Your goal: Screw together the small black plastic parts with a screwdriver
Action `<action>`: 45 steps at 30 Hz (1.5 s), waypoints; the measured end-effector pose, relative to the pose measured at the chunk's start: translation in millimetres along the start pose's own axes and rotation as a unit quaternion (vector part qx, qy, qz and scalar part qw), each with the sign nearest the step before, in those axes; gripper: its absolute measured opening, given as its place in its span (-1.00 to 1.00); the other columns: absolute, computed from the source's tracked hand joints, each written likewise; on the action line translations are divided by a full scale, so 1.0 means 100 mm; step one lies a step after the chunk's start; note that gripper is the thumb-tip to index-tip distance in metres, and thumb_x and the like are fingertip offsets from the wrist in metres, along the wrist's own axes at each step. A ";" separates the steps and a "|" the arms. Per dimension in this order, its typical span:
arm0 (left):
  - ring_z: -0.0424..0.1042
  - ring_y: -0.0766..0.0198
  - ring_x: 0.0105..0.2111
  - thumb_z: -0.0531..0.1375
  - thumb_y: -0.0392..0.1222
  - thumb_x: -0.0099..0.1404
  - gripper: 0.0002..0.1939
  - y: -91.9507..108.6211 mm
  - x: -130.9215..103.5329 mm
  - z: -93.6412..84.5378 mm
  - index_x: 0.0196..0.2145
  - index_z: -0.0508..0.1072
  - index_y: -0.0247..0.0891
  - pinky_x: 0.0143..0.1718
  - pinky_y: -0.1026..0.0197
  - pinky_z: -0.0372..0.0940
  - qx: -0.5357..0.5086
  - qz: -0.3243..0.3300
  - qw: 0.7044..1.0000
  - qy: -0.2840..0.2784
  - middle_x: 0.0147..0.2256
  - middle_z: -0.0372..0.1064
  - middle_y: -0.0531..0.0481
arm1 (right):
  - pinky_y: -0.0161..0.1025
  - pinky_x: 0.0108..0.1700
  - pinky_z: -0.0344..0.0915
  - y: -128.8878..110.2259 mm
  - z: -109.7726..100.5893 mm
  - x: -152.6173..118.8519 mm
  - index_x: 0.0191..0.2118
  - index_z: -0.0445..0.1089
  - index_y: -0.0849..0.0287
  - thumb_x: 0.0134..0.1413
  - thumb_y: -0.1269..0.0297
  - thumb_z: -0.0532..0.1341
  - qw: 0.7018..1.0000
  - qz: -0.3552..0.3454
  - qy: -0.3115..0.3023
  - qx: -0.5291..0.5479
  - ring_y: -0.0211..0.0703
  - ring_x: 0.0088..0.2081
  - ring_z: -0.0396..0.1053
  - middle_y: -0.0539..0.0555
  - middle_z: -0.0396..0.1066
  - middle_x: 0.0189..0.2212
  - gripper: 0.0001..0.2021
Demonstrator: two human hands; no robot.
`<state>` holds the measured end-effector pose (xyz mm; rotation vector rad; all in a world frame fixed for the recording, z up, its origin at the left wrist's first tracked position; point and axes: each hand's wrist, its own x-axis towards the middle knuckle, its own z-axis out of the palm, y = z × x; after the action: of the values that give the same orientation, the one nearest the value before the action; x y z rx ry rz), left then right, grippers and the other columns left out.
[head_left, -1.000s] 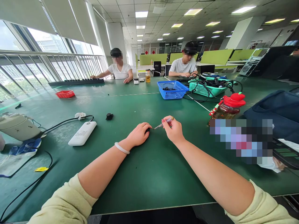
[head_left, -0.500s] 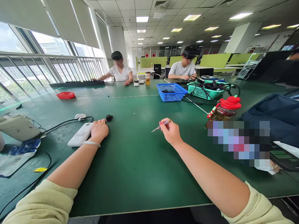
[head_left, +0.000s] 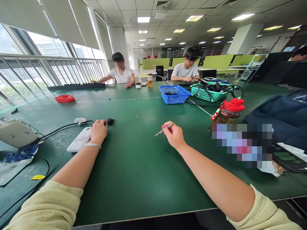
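My right hand (head_left: 174,135) is closed around a small screwdriver (head_left: 160,131) with a clear handle. Its thin metal shaft points left and down, above the green table. On the left, my left hand (head_left: 98,131) rests low over the tabletop with bent fingers, the fingertips at the near side of a small black part (head_left: 110,121). They seem to pinch its edge, though the contact is partly hidden. Beside that wrist lies a white power bank (head_left: 80,140), its right edge covered by my hand. A black cable (head_left: 64,127) runs behind it toward my fingers.
A blue basket (head_left: 174,95) and a green basket (head_left: 208,92) heaped with cables stand ahead. To the right are a red-lidded bottle (head_left: 226,113) and a dark bag (head_left: 283,118). A red tray (head_left: 65,98) is farther left. Two people sit across the table.
The view has shifted slightly. My left hand has drawn a little to the left, and its fingertips now meet the black part's edge. My right hand keeps holding the screwdriver almost still.
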<state>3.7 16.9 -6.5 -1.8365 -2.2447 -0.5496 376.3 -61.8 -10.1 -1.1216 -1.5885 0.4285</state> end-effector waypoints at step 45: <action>0.46 0.12 -0.15 0.00 -0.31 0.10 -0.58 -0.49 -0.03 -0.40 -0.20 0.58 -0.22 -0.01 0.13 0.34 -0.079 0.128 0.988 -0.038 -0.09 0.48 -0.12 | -0.31 -0.44 0.22 0.04 0.01 -0.01 -0.41 0.31 0.10 0.20 -0.05 0.10 1.000 0.005 -0.011 0.007 -0.24 -0.56 0.27 -0.04 0.32 -0.61 -0.67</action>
<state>-46.4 -9.5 21.4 -2.2161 -2.0161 -0.6364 376.6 -60.1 -13.9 -1.1176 -1.5976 0.4600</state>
